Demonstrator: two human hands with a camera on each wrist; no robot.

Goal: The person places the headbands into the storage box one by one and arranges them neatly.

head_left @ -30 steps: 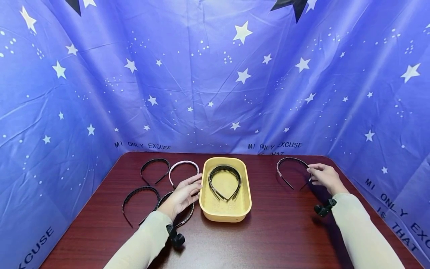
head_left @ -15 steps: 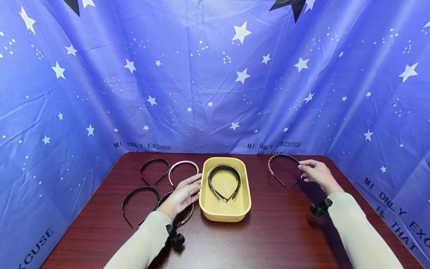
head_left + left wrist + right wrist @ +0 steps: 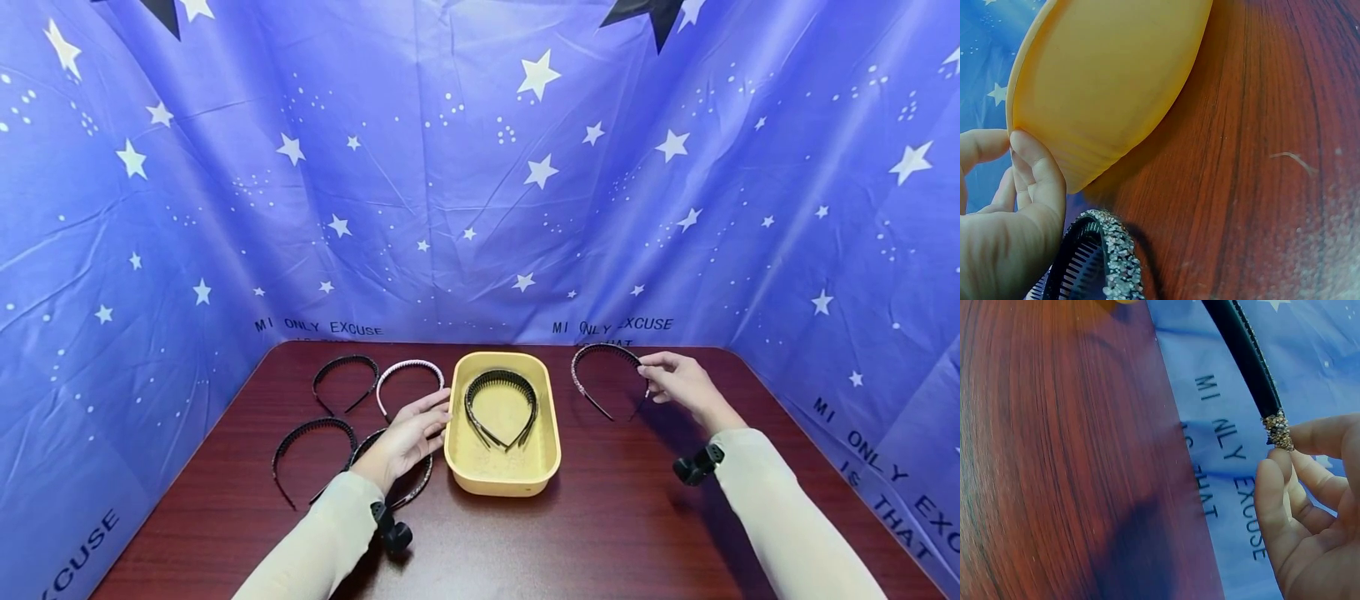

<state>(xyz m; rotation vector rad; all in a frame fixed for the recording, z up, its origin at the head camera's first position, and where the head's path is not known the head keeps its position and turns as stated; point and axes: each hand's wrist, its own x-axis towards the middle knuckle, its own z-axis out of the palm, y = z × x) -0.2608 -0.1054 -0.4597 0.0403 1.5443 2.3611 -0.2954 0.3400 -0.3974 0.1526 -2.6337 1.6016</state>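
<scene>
A yellow plastic bin [image 3: 502, 483] stands mid-table with black toothed headbands [image 3: 501, 377] inside it. My left hand [image 3: 405, 437] is at its left rim; in the left wrist view the thumb [image 3: 1032, 153] lies against the outer wall and a finger meets the rim edge. To the right of the bin, my right hand [image 3: 682, 387] pinches one leg of a black headband [image 3: 592, 350] with glittery trim. In the right wrist view thumb and fingers grip its sparkly end [image 3: 1277, 430]. Below the left hand lies a stone-studded headband [image 3: 1119, 262], partly hidden in the head view.
Left of the bin lie a pink-and-white headband [image 3: 408, 363], a black one [image 3: 345, 360] at the back and another black one [image 3: 311, 423] nearer the front. A starry blue cloth [image 3: 480, 192] encloses the dark red table [image 3: 600, 533] on the back and sides.
My right hand has moved left towards the bin, carrying the glittery black headband. The left hand and the bin have stayed in place.
</scene>
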